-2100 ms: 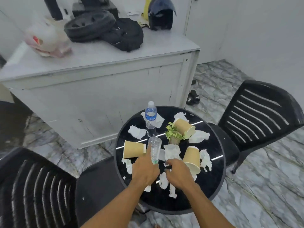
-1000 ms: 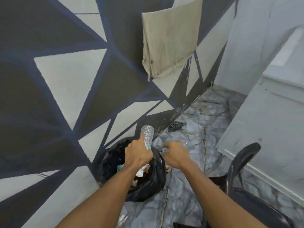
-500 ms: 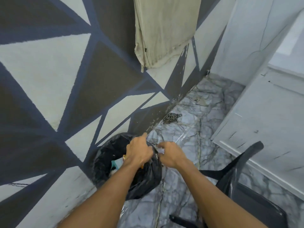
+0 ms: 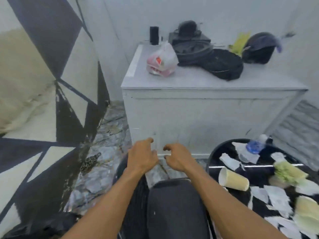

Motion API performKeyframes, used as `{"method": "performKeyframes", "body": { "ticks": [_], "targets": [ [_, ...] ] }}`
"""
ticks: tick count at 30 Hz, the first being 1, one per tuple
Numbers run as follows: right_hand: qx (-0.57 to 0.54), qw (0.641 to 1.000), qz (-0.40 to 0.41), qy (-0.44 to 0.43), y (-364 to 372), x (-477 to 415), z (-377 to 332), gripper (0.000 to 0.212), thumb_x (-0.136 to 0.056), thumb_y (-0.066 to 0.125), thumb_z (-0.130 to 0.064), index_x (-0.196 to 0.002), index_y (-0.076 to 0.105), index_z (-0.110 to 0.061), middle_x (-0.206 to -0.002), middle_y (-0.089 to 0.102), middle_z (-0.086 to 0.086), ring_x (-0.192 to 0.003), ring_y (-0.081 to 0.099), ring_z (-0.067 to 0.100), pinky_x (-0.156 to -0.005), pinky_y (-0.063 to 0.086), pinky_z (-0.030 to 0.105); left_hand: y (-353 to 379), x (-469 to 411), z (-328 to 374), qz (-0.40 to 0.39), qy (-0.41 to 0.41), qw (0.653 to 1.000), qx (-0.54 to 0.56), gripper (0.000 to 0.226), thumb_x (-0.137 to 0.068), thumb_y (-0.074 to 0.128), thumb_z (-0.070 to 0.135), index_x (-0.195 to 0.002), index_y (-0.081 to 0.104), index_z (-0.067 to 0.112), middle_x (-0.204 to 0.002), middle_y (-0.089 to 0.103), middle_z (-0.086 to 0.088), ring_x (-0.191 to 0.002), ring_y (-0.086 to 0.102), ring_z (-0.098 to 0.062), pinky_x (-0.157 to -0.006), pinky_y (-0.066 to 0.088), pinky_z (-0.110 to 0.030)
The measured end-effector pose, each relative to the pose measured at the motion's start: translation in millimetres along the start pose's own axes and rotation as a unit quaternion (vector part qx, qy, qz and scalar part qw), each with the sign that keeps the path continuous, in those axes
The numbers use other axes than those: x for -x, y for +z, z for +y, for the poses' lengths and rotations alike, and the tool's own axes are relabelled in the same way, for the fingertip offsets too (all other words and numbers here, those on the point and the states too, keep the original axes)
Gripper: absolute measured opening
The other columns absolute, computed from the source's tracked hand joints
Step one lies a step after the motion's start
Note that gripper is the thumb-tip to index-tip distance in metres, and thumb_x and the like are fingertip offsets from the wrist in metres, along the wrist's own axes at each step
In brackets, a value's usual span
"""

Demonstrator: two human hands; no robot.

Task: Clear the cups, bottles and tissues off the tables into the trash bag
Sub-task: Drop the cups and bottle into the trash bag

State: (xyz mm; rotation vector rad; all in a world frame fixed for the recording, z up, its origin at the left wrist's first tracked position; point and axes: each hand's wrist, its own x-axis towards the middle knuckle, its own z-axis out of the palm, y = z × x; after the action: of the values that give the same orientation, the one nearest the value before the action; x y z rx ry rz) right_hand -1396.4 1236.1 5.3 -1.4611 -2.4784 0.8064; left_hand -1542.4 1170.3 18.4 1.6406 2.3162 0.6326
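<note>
My left hand (image 4: pixel 142 156) and my right hand (image 4: pixel 177 158) hover side by side above a black chair, both with fingers loosely apart and nothing in them. At the right, the round black table (image 4: pixel 216 153) holds a tipped paper cup (image 4: pixel 233 179), a water bottle with a blue label (image 4: pixel 253 147), several white tissues (image 4: pixel 230 161) and more paper cups (image 4: pixel 306 208) near the right edge. A small green plant (image 4: pixel 285 169) stands among them. The black trash bag (image 4: pixel 51 226) shows only as a dark blur at the bottom left.
A black chair (image 4: pixel 174 209) is directly under my forearms. Behind it stands a white cabinet (image 4: pixel 198 118) carrying a plastic bag (image 4: pixel 161 62), a black bag (image 4: pixel 222 66) and a helmet (image 4: pixel 260 48). A patterned wall (image 4: pixel 43 100) runs along the left over marble floor.
The clear bottle went from my left hand into the trash bag. Both hands have left the bag empty, and my view has swung right, back toward the table.
</note>
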Motion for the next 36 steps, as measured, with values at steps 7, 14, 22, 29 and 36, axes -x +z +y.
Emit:
{"method": "performKeyframes", "body": {
  "ticks": [7, 14, 22, 29, 36],
  "targets": [
    [-0.030, 0.982, 0.104, 0.157, -95, 121, 199, 0.032, -0.084, 0.060, -0.022, -0.115, 0.067, -0.019, -0.116, 0.069, 0.002, -0.108, 0.061, 0.023, -0.092, 0.050, 0.037, 135, 18, 204, -0.152, 0.147, 0.977, 0.008, 0.051, -0.081, 0.057, 0.021, -0.133, 0.057, 0.021, -0.129, 0.065, -0.005, -0.117, 0.059, -0.028, -0.096, 0.049, -0.038],
    [-0.046, 0.942, 0.123, 0.309, -111, 213, 338, 0.037, -0.086, 0.059, -0.026, -0.123, 0.060, -0.024, -0.124, 0.062, 0.000, -0.115, 0.056, 0.022, -0.094, 0.046, 0.036, 234, 41, 293, -0.264, 0.220, 0.937, -0.058, 0.046, -0.072, 0.055, 0.017, -0.117, 0.059, 0.021, -0.108, 0.065, -0.003, -0.107, 0.058, -0.027, -0.088, 0.053, -0.042],
    [0.036, 0.895, 0.086, 0.436, -85, 235, 426, 0.058, -0.082, 0.062, -0.051, -0.131, 0.049, -0.023, -0.137, 0.043, 0.008, -0.129, 0.037, 0.031, -0.100, 0.039, 0.049, 321, 28, 278, -0.287, 0.280, 0.882, -0.247, 0.075, -0.072, 0.066, 0.019, -0.143, 0.040, 0.021, -0.137, 0.047, -0.005, -0.131, 0.038, -0.027, -0.107, 0.037, -0.041],
    [-0.008, 0.882, 0.110, 0.458, -54, 234, 440, 0.063, -0.079, 0.062, -0.037, -0.138, 0.039, -0.029, -0.135, 0.036, 0.009, -0.105, 0.055, 0.034, -0.088, 0.052, 0.047, 343, 22, 250, -0.251, 0.306, 0.855, -0.334, 0.081, -0.077, 0.070, 0.021, -0.147, 0.030, 0.020, -0.133, 0.055, -0.002, -0.123, 0.047, -0.026, -0.104, 0.035, -0.043],
    [0.039, 0.909, 0.144, 0.388, -56, 214, 366, 0.067, -0.072, 0.057, -0.039, -0.136, 0.042, -0.026, -0.123, 0.045, 0.002, -0.099, 0.053, 0.028, -0.085, 0.049, 0.044, 297, 19, 246, -0.223, 0.301, 0.902, -0.215, 0.071, -0.077, 0.072, 0.021, -0.140, 0.039, 0.020, -0.135, 0.056, 0.000, -0.125, 0.046, -0.025, -0.105, 0.036, -0.044]
  ]
}}
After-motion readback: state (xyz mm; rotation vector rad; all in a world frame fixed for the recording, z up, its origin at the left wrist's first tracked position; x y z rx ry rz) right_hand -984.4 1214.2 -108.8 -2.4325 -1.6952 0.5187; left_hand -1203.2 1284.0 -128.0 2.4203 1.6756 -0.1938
